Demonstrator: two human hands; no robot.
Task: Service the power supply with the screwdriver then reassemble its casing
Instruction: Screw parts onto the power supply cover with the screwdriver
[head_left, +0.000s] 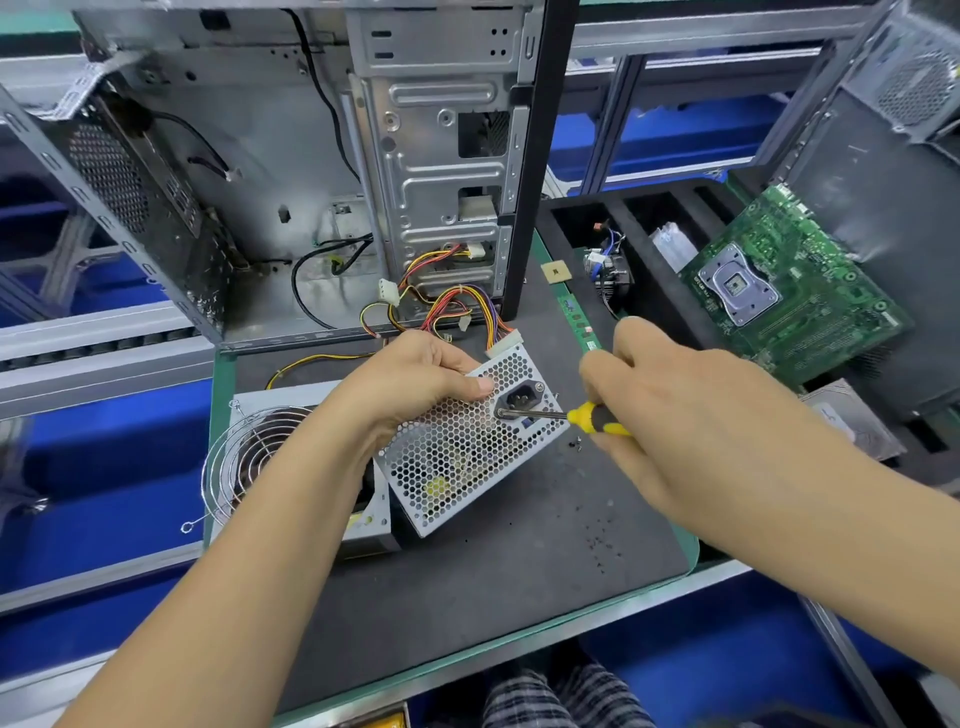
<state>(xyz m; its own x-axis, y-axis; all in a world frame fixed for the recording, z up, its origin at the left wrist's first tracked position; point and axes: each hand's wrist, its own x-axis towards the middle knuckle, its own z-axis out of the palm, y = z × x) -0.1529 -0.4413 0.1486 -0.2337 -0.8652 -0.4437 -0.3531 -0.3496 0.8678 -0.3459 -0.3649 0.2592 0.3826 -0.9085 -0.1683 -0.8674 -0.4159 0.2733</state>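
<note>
The power supply (470, 441) is held between the two hands, tilted up off the dark mat (493, 587), its perforated metal face turned toward the camera. It is gripped at its upper left edge by the left hand (415, 379), whose fingers are curled over the top and whose thumb is pressed flat on the mesh just beside the black power socket (519, 399). The screwdriver (566, 415) is clasped in the right hand (691, 415), fingers wrapped round the yellow-and-black handle (only a short part of it is seen). Its metal shaft is laid across the socket plate, with the tip set at the socket's lower left corner.

Under the left forearm, a separate cover with a wire fan grille (249, 462) is lying on the mat. Coloured cables (457, 312) are seen just beyond the left hand, running from the supply toward the open computer case (291, 171). Beyond the right hand, a green motherboard (789, 291) is propped in a black tray. Small screws (576, 443) are scattered on the mat just below the right hand.
</note>
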